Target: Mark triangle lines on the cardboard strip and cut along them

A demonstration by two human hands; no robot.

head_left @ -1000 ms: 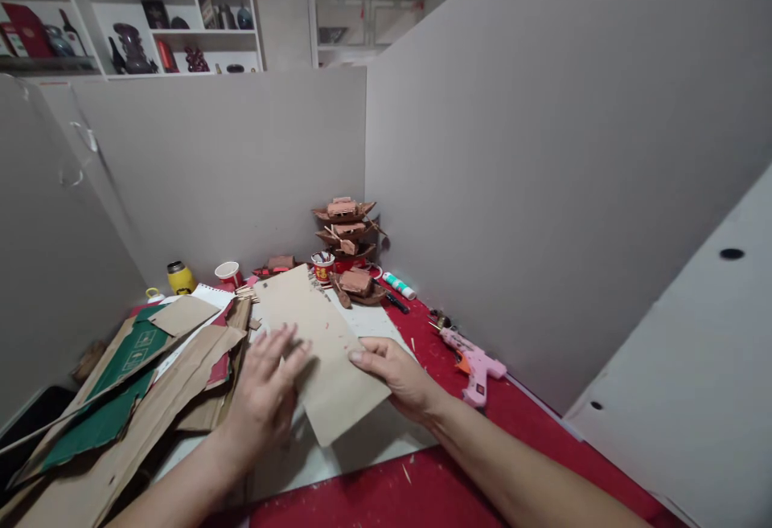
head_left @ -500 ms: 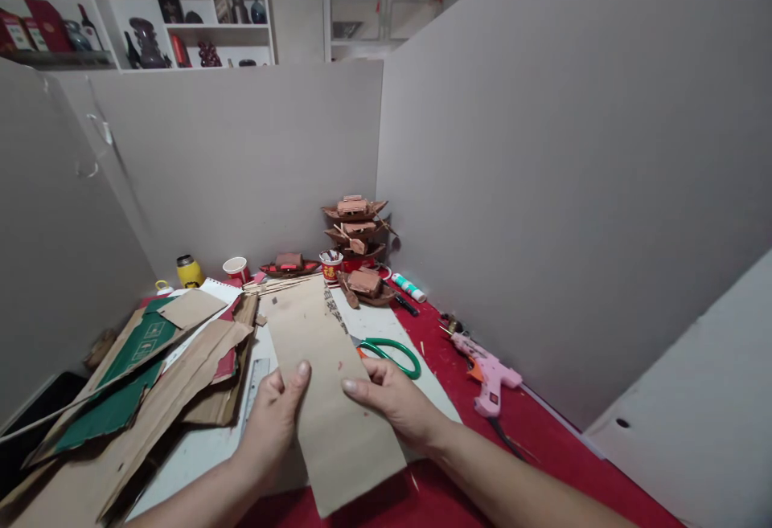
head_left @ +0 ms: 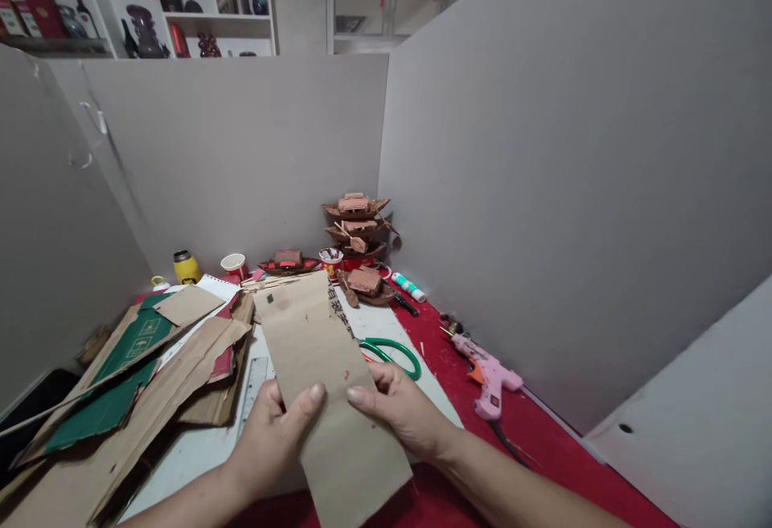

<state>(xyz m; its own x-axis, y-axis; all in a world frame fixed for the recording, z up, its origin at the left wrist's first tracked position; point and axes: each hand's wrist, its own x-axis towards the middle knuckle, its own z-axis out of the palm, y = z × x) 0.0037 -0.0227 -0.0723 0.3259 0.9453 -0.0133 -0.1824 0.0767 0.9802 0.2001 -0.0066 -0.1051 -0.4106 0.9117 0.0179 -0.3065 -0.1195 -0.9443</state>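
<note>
A long strip of brown cardboard (head_left: 319,351) with dark printed characters along its upper right edge is held up over the table. My left hand (head_left: 278,425) grips its left edge, thumb on top and fingers curled beneath. On the opposite edge my right hand (head_left: 401,409) pinches it the same way. Green-handled scissors (head_left: 395,355) lie just beyond my right hand, their blades hidden by the strip. Beside my left hand is a clear ruler (head_left: 252,383), partly covered.
Torn cardboard pieces (head_left: 174,399) pile up at left. A pink glue gun (head_left: 491,375) lies right on the red cloth (head_left: 440,351). Model boats (head_left: 355,227) are stacked at the back, near paper cups (head_left: 233,265) and a yellow container (head_left: 186,269). Grey partitions (head_left: 543,190) surround the table.
The cardboard strip has come slightly nearer and its far end has risen a little. My left thumb has shifted inward and down along it; both hands still hold it.
</note>
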